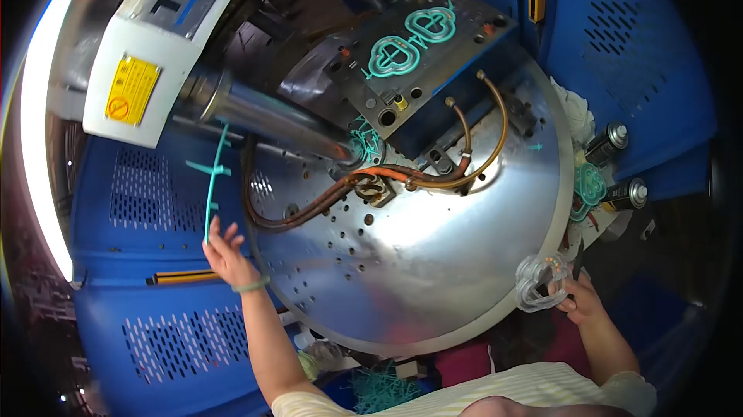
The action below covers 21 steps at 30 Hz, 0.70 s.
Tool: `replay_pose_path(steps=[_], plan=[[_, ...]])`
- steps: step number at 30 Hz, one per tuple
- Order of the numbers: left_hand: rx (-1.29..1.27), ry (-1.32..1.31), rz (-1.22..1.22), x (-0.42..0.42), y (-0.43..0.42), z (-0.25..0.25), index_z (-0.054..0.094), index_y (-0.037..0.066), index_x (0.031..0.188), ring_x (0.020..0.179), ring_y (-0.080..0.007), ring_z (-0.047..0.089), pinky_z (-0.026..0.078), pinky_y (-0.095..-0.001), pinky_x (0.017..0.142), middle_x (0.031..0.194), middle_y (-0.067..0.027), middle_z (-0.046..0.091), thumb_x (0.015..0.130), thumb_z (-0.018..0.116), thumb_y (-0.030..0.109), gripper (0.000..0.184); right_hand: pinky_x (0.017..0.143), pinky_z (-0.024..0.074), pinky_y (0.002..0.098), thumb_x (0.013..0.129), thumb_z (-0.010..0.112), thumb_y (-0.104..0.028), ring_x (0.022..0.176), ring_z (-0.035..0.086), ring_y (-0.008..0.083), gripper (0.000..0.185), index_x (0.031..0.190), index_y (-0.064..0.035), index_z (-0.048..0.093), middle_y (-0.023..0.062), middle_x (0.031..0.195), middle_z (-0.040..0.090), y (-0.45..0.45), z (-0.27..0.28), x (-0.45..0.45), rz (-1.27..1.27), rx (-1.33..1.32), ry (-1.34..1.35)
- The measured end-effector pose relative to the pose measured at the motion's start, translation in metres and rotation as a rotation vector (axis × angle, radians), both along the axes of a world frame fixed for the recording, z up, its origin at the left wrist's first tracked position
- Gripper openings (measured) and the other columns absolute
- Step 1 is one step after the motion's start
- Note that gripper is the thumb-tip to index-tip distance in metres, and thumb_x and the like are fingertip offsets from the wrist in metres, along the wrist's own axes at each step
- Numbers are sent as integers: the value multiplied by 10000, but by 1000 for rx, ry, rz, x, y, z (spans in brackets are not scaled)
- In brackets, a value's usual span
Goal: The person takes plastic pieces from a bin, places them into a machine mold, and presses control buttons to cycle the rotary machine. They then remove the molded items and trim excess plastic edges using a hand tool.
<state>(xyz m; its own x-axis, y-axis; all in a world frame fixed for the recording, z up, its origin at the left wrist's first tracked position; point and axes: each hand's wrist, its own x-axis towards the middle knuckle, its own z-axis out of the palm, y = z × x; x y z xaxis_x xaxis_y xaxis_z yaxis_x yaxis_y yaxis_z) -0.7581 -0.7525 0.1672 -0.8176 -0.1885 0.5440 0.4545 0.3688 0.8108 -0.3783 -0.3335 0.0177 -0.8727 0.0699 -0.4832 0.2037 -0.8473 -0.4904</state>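
My left hand (227, 257), out at the left with a band on the wrist, pinches the lower end of a long teal plastic sprue (214, 177). The sprue stands nearly upright and has short side branches. On the right, over the rim of the round metal table, my right hand (582, 299) grips a clear plastic looped part (532, 284). A dark, slim tool (578, 261) shows by the same hand; whether the fingers hold it I cannot tell. In the mould block (364, 96) at the back lie two teal looped parts (395, 56), joined by a thin runner.
A steel column (282, 119) and brown hoses (333, 194) cross the round metal table (433, 278). Loose teal sprues (365, 142) lie by the column; more fill a bin (383, 390) below. Spray cans (625, 194) and teal parts (590, 185) stand right. Blue perforated panels (182, 343) flank the machine.
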Motion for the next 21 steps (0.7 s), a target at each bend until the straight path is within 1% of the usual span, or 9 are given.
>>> replay_pose_path(steps=[5, 7, 12, 13, 15, 16, 18, 20, 21], plan=[[-61, 11, 204, 213, -86, -23, 491, -2, 1092, 799, -118, 603, 445, -174, 550, 1118, -101, 562, 989, 364, 274, 320, 367, 267, 125, 801, 658, -255, 428, 364, 2, 496, 1166, -2, 437, 77, 812, 611, 12, -12, 2, 214, 77, 172], [-122, -19, 416, 295, -125, -31, 502, 14, 1088, 761, -115, 600, 431, -185, 531, 1061, -86, 572, 992, 351, 292, 331, 363, 254, 119, 787, 676, -268, 431, 358, -3, 513, 1166, -11, 445, 67, 811, 612, 10, -18, 11, 264, 107, 211], [-403, -251, 853, 477, -195, -50, 561, 19, 991, 641, -116, 549, 416, -234, 484, 772, -47, 580, 995, 343, 263, 327, 361, 243, 128, 823, 635, -212, 436, 366, 4, 471, 1211, -29, 440, 76, 819, 617, -21, -30, 69, 249, 4, 295], [-398, -257, 857, 524, -210, -51, 561, 19, 991, 641, -116, 549, 416, -234, 484, 772, -47, 580, 995, 343, 263, 327, 361, 243, 128, 823, 635, -212, 436, 366, 4, 471, 1211, -29, 440, 76, 819, 617, -31, -28, 99, 255, 9, 292], [-971, -614, 898, 573, -235, -60, 558, -6, 1031, 696, -170, 570, 456, -283, 556, 818, -90, 584, 949, 449, 239, 281, 359, 243, 133, 828, 626, -198, 435, 368, 9, 446, 1202, -37, 445, 76, 813, 617, -44, -30, 121, 253, -37, 297], [-964, -613, 906, 589, -253, -77, 558, -6, 1031, 696, -170, 570, 456, -283, 556, 818, -90, 584, 949, 449, 239, 281, 358, 242, 137, 829, 620, -184, 442, 382, 15, 421, 1186, -37, 451, 74, 808, 617, -48, -31, 130, 259, -30, 300], [-845, -347, 794, 603, -292, -124, 564, -23, 1050, 793, -245, 578, 473, -334, 688, 894, -140, 587, 871, 555, 196, 283, 357, 242, 137, 829, 618, -178, 449, 391, 17, 409, 1177, -39, 456, 74, 808, 617, -51, -28, 147, 260, -17, 288], [-813, -299, 740, 578, -280, -131, 573, -22, 1061, 897, -286, 570, 452, -340, 800, 981, -171, 586, 830, 599, 159, 295, 354, 241, 138, 821, 628, -181, 465, 413, 20, 390, 1151, -48, 468, 69, 806, 619, -57, -26, 158, 264, 4, 280], [-775, -304, 670, 551, -236, -110, 587, -21, 1038, 938, -297, 568, 444, -341, 834, 1009, -170, 594, 833, 591, 134, 258, 354, 241, 138, 821, 628, -181, 465, 413, 20, 390, 1151, -48, 468, 69, 806, 619, -61, -25, 161, 279, 9, 290]])
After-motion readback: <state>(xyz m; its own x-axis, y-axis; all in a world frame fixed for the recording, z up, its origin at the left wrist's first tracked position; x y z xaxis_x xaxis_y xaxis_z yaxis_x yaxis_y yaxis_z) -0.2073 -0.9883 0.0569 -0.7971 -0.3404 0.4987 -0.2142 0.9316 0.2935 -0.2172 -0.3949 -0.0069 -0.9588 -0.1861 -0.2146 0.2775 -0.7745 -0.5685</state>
